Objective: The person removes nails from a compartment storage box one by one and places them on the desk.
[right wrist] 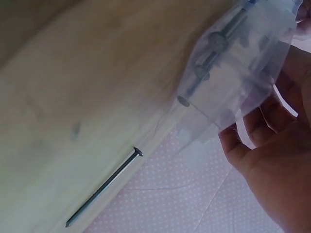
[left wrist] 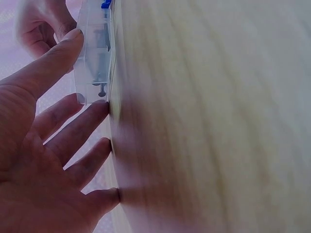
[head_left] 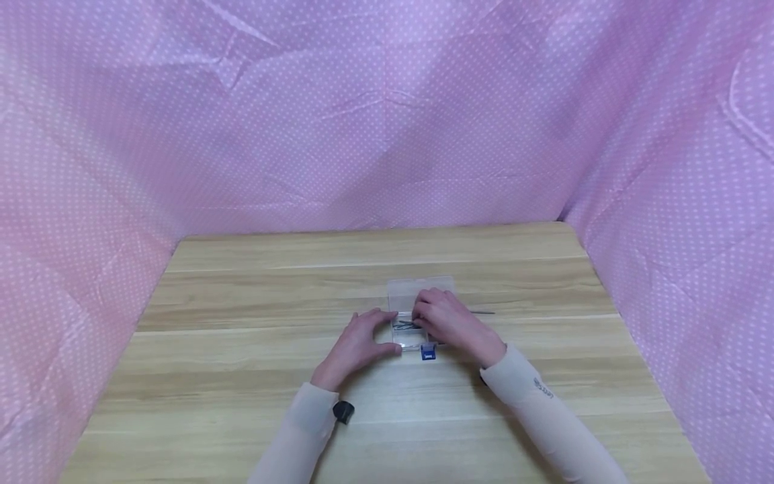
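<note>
A clear plastic compartment box (head_left: 411, 337) stands on the table with its lid laid open toward the back. Nails (head_left: 404, 325) lie in a left compartment, and a blue latch (head_left: 428, 351) shows at the front. My left hand (head_left: 361, 339) grips the box's left end, thumb at the front corner and fingers at the far one. Over the box's middle, my right hand (head_left: 446, 319) bends its fingers down into it; whether they pinch a nail is hidden. To the right wrist camera, several nails show through the box wall (right wrist: 228, 92).
One loose nail (right wrist: 104, 187) lies on the wooden table (head_left: 242, 376), just right of the box. A pink dotted cloth (head_left: 363, 134) hangs round the back and both sides. A black wrist device (head_left: 343, 411) sits at the left cuff.
</note>
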A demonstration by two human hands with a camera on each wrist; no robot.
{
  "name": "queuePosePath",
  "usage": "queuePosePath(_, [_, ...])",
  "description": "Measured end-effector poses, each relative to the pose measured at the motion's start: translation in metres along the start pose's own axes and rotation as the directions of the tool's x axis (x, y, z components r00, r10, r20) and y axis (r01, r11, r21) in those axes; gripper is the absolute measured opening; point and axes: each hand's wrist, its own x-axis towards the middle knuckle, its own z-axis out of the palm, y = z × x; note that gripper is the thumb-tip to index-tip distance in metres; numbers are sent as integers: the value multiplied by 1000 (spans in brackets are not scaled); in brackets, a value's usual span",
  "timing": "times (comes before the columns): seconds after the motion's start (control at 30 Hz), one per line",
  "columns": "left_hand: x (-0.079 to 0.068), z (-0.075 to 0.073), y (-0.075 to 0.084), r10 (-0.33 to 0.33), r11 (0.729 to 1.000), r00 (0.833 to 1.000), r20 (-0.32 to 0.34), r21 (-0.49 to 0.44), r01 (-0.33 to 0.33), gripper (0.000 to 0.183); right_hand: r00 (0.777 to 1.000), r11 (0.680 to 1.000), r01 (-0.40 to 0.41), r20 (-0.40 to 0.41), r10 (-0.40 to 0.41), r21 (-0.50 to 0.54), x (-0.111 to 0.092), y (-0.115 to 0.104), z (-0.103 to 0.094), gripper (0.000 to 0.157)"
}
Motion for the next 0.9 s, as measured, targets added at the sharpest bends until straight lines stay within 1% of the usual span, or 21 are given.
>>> queuePosePath(0.3, [0, -2, 1, -3, 1000, 1000, 5, 5, 3, 71, 1000, 1000, -13, -11, 13, 2, -3, 2, -2, 5])
queuePosePath(0.5, [1, -2, 1, -7, 1000, 1000, 10, -7, 7, 71, 999, 999, -37, -7, 37, 17, -7, 3, -3, 5])
queuePosePath(0.7, [1, 0, 0, -5, 1000, 1000, 8, 0, 5, 70, 998, 998, -65, -17, 66, 21, -12, 3, -6, 5])
queuePosePath(0.9, [1, 1, -1, 12, 1000, 1000, -5, -3, -12, 71, 997, 998, -53, -59, 54, 18, -17, 3, -11, 5])
